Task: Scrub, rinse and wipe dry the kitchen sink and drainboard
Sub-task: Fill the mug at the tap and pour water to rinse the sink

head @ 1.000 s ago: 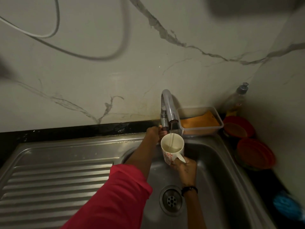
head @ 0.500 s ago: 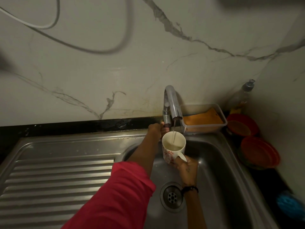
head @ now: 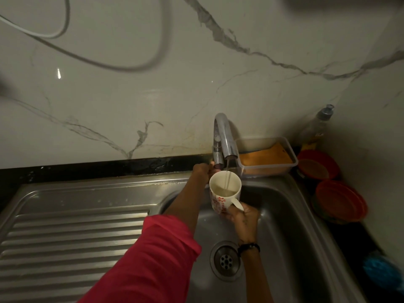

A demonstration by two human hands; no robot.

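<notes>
Mid-task, rinse water being drawn: right hand [head: 243, 217] clamped on mug [head: 225, 192] handle under running tap [head: 224, 138], left hand [head: 202, 169] gripping its lever. Sink [head: 284, 215] centre-right, drainboard [head: 72, 232] lower left, both unwiped.

Sink [head: 284, 215] and ribbed drainboard [head: 72, 237]: brushed steel, dull sheen. Tap [head: 225, 136]: polished chrome. Wall [head: 131, 101]: glossy veined marble (stained near the tap). Mug [head: 223, 193]: glazed ceramic.

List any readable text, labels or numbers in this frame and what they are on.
None can be read.
Bottle: a small label patch, too blurred to read.
Mug: red flower pattern only, no words visible.
Tap: no marking legible.
</notes>
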